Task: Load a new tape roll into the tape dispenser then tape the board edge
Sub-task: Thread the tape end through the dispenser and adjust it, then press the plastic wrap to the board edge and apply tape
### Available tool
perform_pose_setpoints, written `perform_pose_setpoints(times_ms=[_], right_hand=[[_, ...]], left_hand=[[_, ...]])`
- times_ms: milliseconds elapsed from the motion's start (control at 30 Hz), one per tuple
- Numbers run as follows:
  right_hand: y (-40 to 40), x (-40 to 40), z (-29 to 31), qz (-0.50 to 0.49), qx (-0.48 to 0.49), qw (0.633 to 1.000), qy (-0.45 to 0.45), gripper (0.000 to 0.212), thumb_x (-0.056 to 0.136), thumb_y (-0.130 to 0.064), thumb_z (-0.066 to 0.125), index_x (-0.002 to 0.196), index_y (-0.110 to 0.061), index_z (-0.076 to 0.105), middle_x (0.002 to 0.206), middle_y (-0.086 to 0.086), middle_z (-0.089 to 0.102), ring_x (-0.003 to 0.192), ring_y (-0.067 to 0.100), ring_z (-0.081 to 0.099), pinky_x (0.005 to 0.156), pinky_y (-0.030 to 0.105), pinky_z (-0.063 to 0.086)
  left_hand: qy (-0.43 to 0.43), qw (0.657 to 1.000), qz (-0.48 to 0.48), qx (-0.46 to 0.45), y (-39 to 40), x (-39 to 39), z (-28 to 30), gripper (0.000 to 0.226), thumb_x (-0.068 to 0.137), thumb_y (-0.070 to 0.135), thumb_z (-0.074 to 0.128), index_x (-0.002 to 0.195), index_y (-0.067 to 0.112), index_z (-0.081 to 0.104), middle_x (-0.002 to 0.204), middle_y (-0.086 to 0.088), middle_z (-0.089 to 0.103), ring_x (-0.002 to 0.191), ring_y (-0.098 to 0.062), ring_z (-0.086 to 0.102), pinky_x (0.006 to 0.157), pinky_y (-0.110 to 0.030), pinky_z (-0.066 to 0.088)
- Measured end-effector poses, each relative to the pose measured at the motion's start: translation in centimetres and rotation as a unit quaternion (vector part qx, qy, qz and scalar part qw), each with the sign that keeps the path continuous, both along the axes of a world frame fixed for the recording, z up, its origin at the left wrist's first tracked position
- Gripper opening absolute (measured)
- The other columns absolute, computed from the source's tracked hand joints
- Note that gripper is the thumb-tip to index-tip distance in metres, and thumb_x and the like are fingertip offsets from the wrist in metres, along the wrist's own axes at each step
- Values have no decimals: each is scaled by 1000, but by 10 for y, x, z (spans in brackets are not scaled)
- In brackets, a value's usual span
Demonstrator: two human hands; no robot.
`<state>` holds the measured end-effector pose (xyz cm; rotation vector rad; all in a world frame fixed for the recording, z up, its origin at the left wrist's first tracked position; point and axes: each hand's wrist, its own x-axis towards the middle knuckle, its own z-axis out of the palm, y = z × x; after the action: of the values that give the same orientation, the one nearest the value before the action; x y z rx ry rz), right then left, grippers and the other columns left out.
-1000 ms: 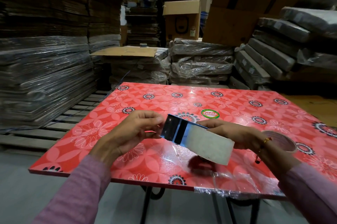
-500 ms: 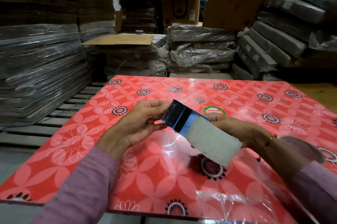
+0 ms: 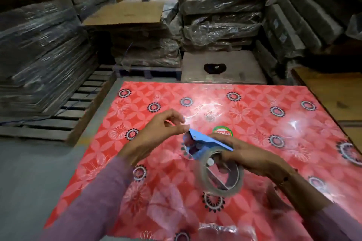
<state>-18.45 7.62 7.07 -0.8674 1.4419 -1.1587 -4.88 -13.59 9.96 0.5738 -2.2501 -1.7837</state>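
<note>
A red floral board [image 3: 254, 123] lies flat in front of me. Above it my right hand [image 3: 246, 156] grips a blue tape dispenser [image 3: 207, 140]. A clear tape roll [image 3: 201, 174] sits in the dispenser with its open side turned toward me. My left hand [image 3: 158, 133] is on the left, with thumb and forefinger pinched at the dispenser's front tip. Motion blur hides whether a tape end is between those fingers.
Crumpled clear plastic film [image 3: 225, 231] lies at the board's near edge. Wrapped cardboard stacks [image 3: 39, 54] and a wooden pallet [image 3: 74, 107] stand to the left. A flat carton [image 3: 223, 66] sits behind the board, with a wooden sheet [image 3: 333, 91] to the right.
The dispenser has been turned, so the roll's round open side now faces me instead of its flat outer band. My view has tipped down over the board. Both hands stay on the dispenser.
</note>
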Motion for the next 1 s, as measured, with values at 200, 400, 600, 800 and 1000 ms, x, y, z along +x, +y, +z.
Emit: perform_pose_setpoints(times_ms=[200, 400, 600, 800, 1000], right_hand=[[23, 3, 50, -39, 13, 988, 147, 54, 77, -21, 65, 123, -48, 54, 86, 4, 59, 70, 13, 51, 67, 31, 44], [47, 28, 77, -91, 67, 894, 433, 71, 73, -53, 57, 140, -45, 33, 109, -17, 52, 79, 5, 51, 67, 19, 37], [63, 45, 55, -179, 82, 876, 440, 90, 81, -63, 61, 154, -38, 15, 130, -10, 58, 113, 20, 62, 81, 33, 47], [78, 65, 51, -212, 132, 885, 393, 73, 69, -76, 66, 126, -34, 48, 108, -9, 68, 100, 22, 65, 66, 30, 33], [107, 113, 36, -308, 216, 868, 324, 57, 67, -59, 63, 114, -29, 51, 97, -6, 67, 90, 26, 65, 68, 36, 45]], left_hand=[[-23, 999, -16, -30, 14, -12, 49, 11, 89, 2, 68, 78, 4, 68, 66, -6, 62, 54, -2, 52, 56, -14, 42], [-34, 995, 25, 89, 45, -21, 64, 33, 98, 27, 60, 79, 2, 72, 75, -10, 65, 66, -13, 56, 66, -24, 51], [-62, 997, 48, -10, 73, -31, 57, 12, 80, 11, 79, 90, 14, 74, 82, -4, 69, 71, -10, 62, 66, -23, 52], [-68, 997, 44, -17, 87, -36, 44, 19, 77, -7, 70, 80, 12, 73, 64, -3, 65, 59, -12, 59, 58, -24, 48], [-99, 993, -25, -55, 113, -38, 3, 27, 79, -7, 58, 77, 16, 72, 56, 6, 66, 57, -10, 68, 58, -24, 54]])
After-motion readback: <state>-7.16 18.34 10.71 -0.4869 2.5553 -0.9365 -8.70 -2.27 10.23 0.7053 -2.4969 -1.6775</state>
